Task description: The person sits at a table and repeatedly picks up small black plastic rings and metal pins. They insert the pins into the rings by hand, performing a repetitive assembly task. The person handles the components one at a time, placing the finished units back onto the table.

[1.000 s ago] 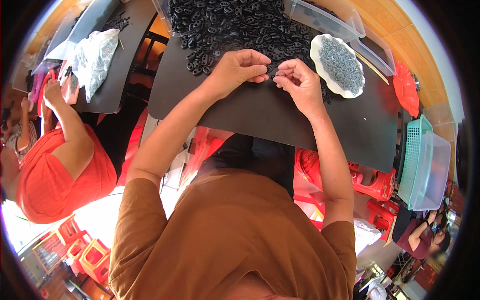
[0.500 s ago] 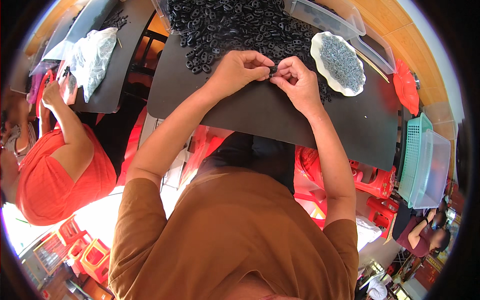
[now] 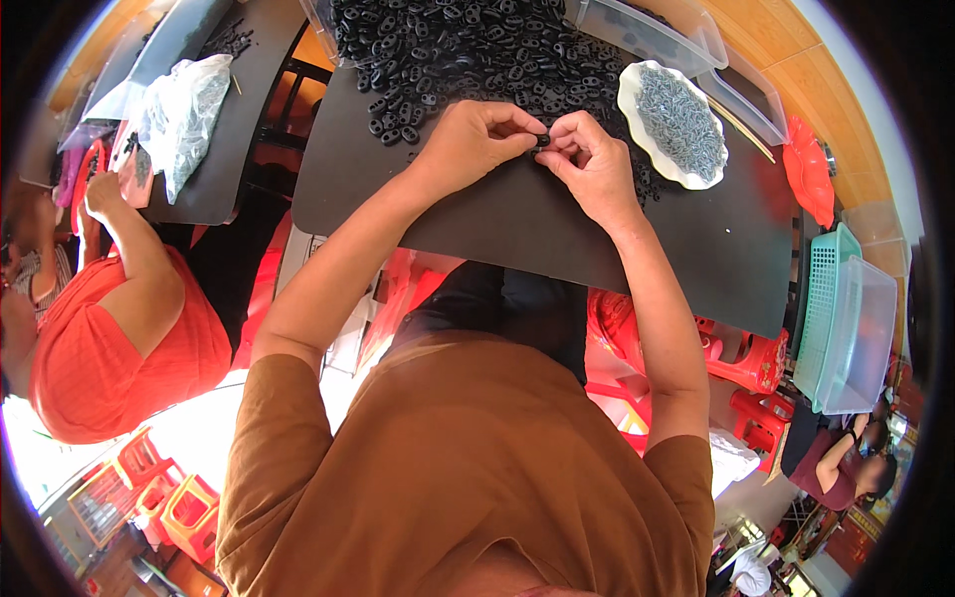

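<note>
Over the dark table (image 3: 477, 219), my two hands meet fingertip to fingertip. Between thumb and forefinger, my left hand (image 3: 470, 146) pinches a small black oval plastic piece with holes (image 3: 542, 140). My right hand (image 3: 594, 171) is closed at the same piece, its thumb and fingers pressed together; whatever it pinches is too small to make out. A large heap of the same black pieces (image 3: 468, 50) spreads just beyond my hands. To the right stands a white scalloped dish (image 3: 633, 107) filled with small, thin grey-blue parts (image 3: 681, 124).
Clear plastic bins (image 3: 657, 40) stand behind the dish, near wooden sticks (image 3: 741, 129). At the right edge are a red dish (image 3: 808, 171) and a green basket (image 3: 818, 298). On the left, a person in red (image 3: 129, 338) sits at another table holding a plastic bag (image 3: 189, 114).
The black piece between my fingertips has turned slightly and shows more plainly. My right fingers have shifted a little; both arms stay in place.
</note>
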A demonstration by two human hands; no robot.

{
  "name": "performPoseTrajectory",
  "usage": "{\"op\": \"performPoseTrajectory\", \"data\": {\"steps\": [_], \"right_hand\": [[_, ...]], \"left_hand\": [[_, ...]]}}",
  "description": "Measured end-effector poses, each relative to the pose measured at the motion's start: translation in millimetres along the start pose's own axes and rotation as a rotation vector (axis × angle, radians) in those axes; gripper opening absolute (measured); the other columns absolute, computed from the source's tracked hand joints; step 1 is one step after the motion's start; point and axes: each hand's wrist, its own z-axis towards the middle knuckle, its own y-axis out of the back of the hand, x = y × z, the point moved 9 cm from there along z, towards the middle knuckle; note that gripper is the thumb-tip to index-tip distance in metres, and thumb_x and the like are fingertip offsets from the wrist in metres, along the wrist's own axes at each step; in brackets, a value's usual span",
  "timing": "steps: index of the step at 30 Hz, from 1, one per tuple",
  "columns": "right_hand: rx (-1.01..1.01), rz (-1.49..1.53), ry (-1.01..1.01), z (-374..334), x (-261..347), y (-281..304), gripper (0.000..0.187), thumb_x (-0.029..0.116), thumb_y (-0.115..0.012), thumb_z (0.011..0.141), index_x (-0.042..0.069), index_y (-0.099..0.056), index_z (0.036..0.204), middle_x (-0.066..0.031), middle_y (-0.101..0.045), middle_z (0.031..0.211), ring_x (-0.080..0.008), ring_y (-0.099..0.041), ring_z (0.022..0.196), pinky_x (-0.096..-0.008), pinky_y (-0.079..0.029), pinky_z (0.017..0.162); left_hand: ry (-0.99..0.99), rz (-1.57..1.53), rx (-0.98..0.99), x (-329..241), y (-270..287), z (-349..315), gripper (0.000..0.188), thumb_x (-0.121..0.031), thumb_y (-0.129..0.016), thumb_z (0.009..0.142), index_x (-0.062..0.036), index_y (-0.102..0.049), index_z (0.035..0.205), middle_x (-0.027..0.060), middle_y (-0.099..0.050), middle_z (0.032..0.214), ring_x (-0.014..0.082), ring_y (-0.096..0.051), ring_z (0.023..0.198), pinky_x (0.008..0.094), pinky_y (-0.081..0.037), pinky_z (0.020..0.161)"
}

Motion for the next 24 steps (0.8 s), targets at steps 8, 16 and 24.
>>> {"op": "performPoseTrajectory", "data": {"steps": [8,16,24], "right_hand": [[0.0,-0.048,0.024,0.5,-0.7,-1.4,0.03,0.002,-0.078,0.074,0.007,-0.057,0.095,-0.0052,-0.068,0.076,-0.014,-0.063,0.064,-0.0272,-0.051,0.063],[0.003,-0.032,-0.009,0.3,2.9,-1.0,0.028,-0.001,-0.077,0.074,0.005,-0.057,0.094,-0.0041,-0.064,0.074,-0.0119,-0.061,0.065,-0.0265,-0.05,0.063],[-0.006,-0.051,0.017,0.9,6.0,-0.5,0.028,-0.001,-0.076,0.074,0.005,-0.058,0.093,-0.0037,-0.064,0.075,-0.0128,-0.06,0.066,-0.027,-0.05,0.064]], "left_hand": [[-0.138,0.111,-0.04,-14.9,1.8,-3.3,0.014,-0.005,-0.068,0.087,-0.0024,-0.073,0.099,0.0036,-0.071,0.088,0.0084,-0.066,0.077,0.0232,-0.054,0.072],[-0.2,0.166,-0.036,-22.6,0.4,-6.1,0.013,-0.004,-0.068,0.086,-0.0019,-0.072,0.098,0.0048,-0.071,0.088,0.0108,-0.068,0.078,0.0247,-0.055,0.072],[-0.136,0.102,0.004,-14.6,-2.9,-4.4,0.013,-0.003,-0.068,0.086,0.0,-0.071,0.098,0.0067,-0.071,0.089,0.0128,-0.069,0.08,0.0259,-0.056,0.073]]}}
